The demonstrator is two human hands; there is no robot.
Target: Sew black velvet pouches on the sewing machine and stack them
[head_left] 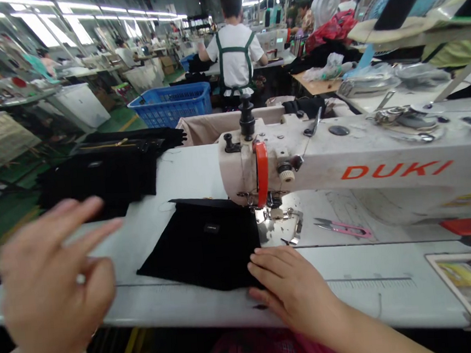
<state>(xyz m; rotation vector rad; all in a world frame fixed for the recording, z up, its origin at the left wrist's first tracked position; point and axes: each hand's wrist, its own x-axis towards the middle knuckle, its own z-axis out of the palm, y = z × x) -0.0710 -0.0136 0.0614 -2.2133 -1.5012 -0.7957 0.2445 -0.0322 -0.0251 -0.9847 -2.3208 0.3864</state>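
Note:
A black fabric piece (pixel 201 251) with a small dark label (pixel 211 228) lies flat on the sewing machine bed. Its upper right corner is at the presser foot (pixel 263 213). My right hand (pixel 288 282) lies over the piece's lower right edge, fingers flat and touching the cloth, thumb near the front edge. My left hand (pixel 58 274) is raised at the left, apart from the cloth and blurred by motion. Two of its fingers stretch out, the thumb is bent, and no object shows in it. Pink-handled thread snips (pixel 345 228) lie right of the needle area.
The white sewing machine (pixel 365 148) spans the right side. A stack of black fabric pieces (pixel 102 166) sits at the far left of the table. Beyond are a blue basket (pixel 171 102), a cloth-lined bin (pixel 206 128) and a person in a white shirt (pixel 236 55), back turned.

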